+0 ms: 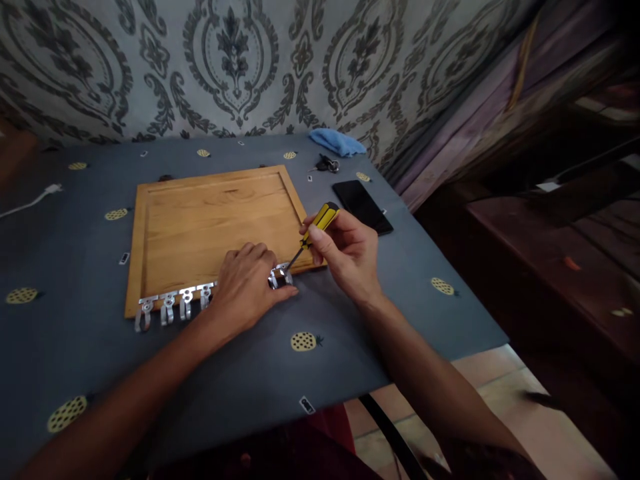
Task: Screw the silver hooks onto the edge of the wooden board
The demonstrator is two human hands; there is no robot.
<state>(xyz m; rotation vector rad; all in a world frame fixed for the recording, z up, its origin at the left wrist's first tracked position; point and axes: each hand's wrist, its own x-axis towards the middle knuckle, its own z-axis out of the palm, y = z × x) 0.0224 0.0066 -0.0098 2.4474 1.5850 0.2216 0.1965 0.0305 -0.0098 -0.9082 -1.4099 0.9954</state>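
A wooden panel (215, 220) with a raised frame lies flat on the table. Along its near edge runs a metal hook rail (187, 295) with several silver hooks. My left hand (245, 287) rests over the rail and the panel's edge, fingers stretched forward and thumb out to the right; it hides part of the rail. My right hand (350, 253) grips a screwdriver (320, 225) by its yellow and black handle. The tool is tilted, its shaft pointing down and left to the rail's right end. Whether the tip sits in a screw is too small to tell.
A black phone (363, 205) lies right of the panel, with keys (327, 164) and a blue cloth (337, 142) behind it. A white cable (33, 200) is at the left. Patterned wallpaper (235, 67) backs the table (380, 320), whose right edge drops to a tiled floor.
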